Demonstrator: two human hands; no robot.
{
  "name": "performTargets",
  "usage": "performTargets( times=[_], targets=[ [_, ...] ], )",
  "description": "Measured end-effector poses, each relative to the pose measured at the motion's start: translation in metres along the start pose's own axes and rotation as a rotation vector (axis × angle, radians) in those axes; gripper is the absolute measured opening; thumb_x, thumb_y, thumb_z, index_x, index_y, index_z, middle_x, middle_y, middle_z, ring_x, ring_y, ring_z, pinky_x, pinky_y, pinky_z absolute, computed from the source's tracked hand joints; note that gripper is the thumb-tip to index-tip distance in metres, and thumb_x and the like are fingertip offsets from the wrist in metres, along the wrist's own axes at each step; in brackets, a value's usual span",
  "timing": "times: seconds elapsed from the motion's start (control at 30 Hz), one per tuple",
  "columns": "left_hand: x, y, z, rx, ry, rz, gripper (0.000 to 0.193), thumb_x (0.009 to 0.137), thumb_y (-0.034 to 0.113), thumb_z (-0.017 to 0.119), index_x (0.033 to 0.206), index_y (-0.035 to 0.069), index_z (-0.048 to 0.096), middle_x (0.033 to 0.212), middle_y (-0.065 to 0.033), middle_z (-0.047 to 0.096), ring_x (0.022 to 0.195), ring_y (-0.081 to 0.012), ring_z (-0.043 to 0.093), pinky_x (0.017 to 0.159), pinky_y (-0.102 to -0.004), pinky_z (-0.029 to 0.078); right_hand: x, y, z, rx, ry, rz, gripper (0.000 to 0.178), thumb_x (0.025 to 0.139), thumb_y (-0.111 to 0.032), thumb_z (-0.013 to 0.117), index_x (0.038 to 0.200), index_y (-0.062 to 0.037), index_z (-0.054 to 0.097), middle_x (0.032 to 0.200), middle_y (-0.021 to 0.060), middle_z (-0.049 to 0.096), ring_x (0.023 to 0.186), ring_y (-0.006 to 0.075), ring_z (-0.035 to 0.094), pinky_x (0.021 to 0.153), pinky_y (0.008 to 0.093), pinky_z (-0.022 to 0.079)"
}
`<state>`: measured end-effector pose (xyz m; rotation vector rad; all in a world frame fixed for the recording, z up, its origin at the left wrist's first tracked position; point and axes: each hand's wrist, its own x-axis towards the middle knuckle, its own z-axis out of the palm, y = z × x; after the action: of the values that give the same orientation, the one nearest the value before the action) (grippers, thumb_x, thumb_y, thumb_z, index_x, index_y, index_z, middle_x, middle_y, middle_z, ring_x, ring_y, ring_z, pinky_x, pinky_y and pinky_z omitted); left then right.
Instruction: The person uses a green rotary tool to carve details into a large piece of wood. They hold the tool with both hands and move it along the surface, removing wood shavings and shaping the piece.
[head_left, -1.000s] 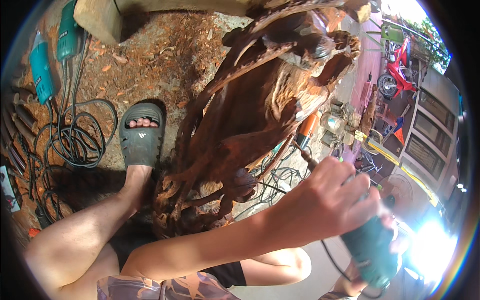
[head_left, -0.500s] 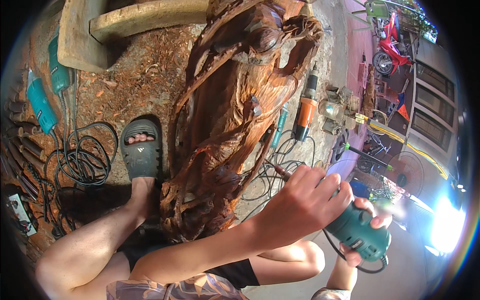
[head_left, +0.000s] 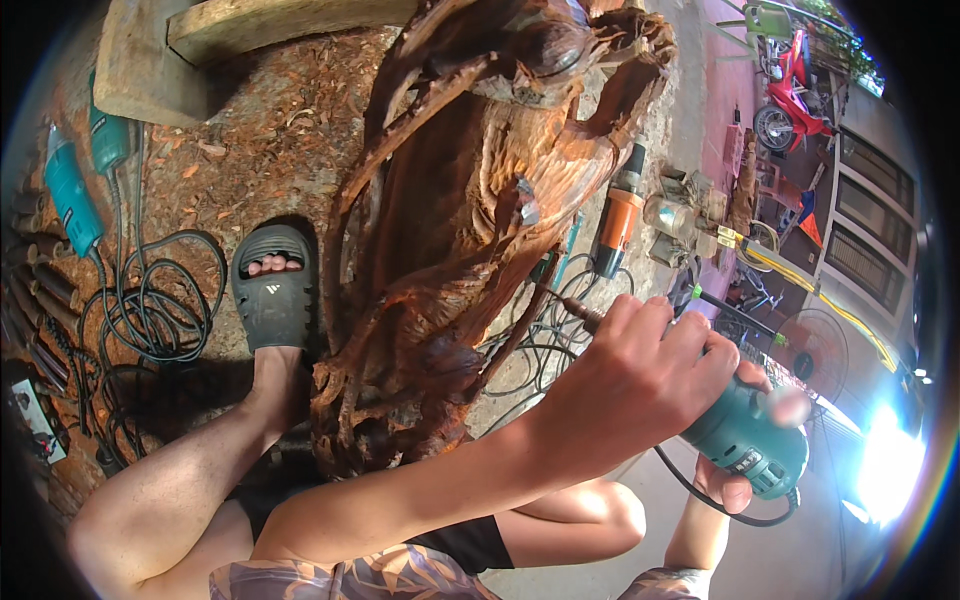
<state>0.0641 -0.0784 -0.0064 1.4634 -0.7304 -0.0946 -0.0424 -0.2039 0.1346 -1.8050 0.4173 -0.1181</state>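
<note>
A large reddish-brown carved piece of wood point(head_left: 470, 240), with hollows and twisted root-like strands, lies in front of me. My left hand point(head_left: 650, 370) is wrapped round the front of a green die grinder point(head_left: 760, 445), palm down. Behind it, my right hand point(head_left: 735, 485) grips the rear body, its fingers partly hidden by the tool. A thin bit point(head_left: 555, 296) points up and left from the grinder. Its tip is at the lower right edge of the wood; I cannot tell whether it touches. The power cord loops below the tool.
An orange-and-black power tool point(head_left: 617, 225) lies right of the wood among tangled cables. At the left are two teal grinders point(head_left: 72, 195) with coiled cords point(head_left: 165, 320). A wooden frame point(head_left: 150, 65) stands at the top left, my sandalled foot point(head_left: 275, 290) beside the wood. Jars point(head_left: 675, 215) stand further right.
Both hands and the grinder have shifted slightly right in the picture. The bit tip has come closer to the wood's edge. The whole view has shifted a little, and both hands keep their grip.
</note>
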Motion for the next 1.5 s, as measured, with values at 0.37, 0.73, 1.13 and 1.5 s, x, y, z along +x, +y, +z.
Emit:
performTargets(
  times=[0.37, 0.73, 1.13, 1.5],
  targets=[
    [-0.005, 0.004, -0.02, -0.006, 0.114, 0.113, 0.025, 0.082, 0.014, 0.07, 0.103, 0.002, 0.065, 0.093, -0.0096, 0.061, 0.084, -0.0243, 0.064, 0.071, -0.0369, 0.054, -0.001, 0.0, 0.048, -0.063, 0.007, -0.201, 0.062, 0.075, -0.027, 0.087, 0.126, -0.0157, 0.055, 0.132, 0.0244, 0.061, 0.116, 0.0456, 0.061, 0.101, 0.0529, 0.054],
    [-0.035, -0.015, -0.07, -0.32, -0.264, 0.278, 0.026, 0.078, 0.011, 0.085, 0.101, 0.003, 0.073, 0.1, -0.0117, 0.074, 0.088, -0.0258, 0.073, 0.076, -0.0377, 0.062, -0.106, -0.027, 0.123, -0.446, -0.174, 0.184, 0.039, 0.09, -0.004, 0.068, 0.124, -0.0232, 0.072, 0.143, 0.0274, 0.058, 0.131, 0.0489, 0.058, 0.102, 0.0501, 0.055],
    [-0.037, -0.017, -0.073, -0.352, -0.282, 0.1, 0.034, 0.075, 0.008, 0.09, 0.104, 0.006, 0.072, 0.102, -0.0095, 0.074, 0.092, -0.028, 0.073, 0.079, -0.0409, 0.06, -0.044, 0.007, 0.143, -0.463, 0.097, -0.353, 0.042, 0.066, -0.006, 0.083, 0.107, -0.0124, 0.073, 0.116, 0.0332, 0.07, 0.107, 0.0576, 0.069, 0.087, 0.0585, 0.061],
    [-0.03, -0.018, -0.071, -0.285, -0.233, 0.101, 0.039, 0.073, 0.008, 0.093, 0.104, 0.006, 0.069, 0.104, -0.0105, 0.074, 0.095, -0.0308, 0.074, 0.083, -0.046, 0.062, -0.036, 0.01, 0.141, -0.451, 0.111, -0.353, 0.047, 0.07, -0.005, 0.084, 0.114, -0.0106, 0.071, 0.122, 0.0344, 0.067, 0.107, 0.0585, 0.068, 0.086, 0.0547, 0.062]
  ],
)
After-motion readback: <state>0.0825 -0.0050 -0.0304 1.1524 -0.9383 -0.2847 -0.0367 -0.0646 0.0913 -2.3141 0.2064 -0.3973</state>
